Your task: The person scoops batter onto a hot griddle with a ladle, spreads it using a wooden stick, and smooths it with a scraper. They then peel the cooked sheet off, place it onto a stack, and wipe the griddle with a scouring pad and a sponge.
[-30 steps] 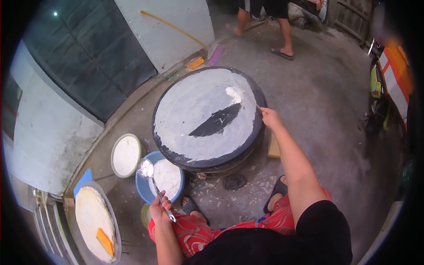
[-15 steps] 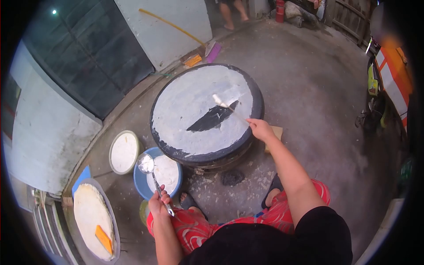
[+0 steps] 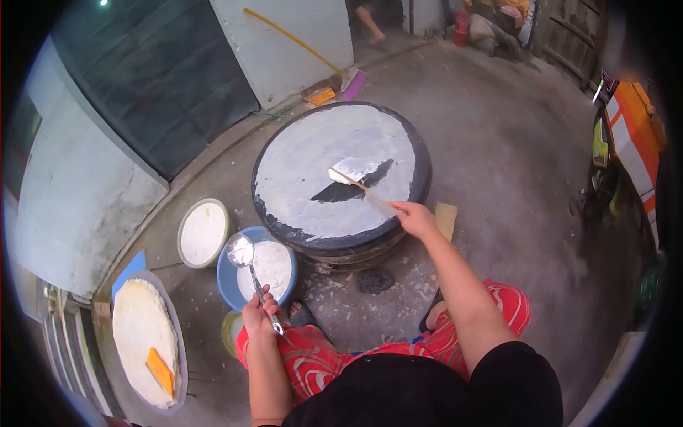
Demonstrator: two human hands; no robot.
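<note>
A round black griddle (image 3: 420, 181) on the ground is coated with thin white batter, apart from a dark bare patch (image 3: 356, 186) near its middle. My right hand (image 3: 413, 217) holds a thin wooden spreader (image 3: 353, 179) whose batter-laden tip rests on that patch. My left hand (image 3: 259, 315) grips a metal ladle (image 3: 244, 256) with batter in its bowl, held above a blue basin (image 3: 226, 281) of white batter just left of the griddle.
A pale bowl of batter (image 3: 203, 231) sits left of the basin. A round tray (image 3: 146, 341) with flat white sheets and an orange scraper (image 3: 159, 370) lies at lower left. A broom (image 3: 334, 64) leans on the wall. Another person's foot (image 3: 370, 28) shows at the top.
My right hand drew the spreader from the griddle's far right edge leftward to the centre, shrinking the dark patch. The left hand stayed over the basin. The other person walked away.
</note>
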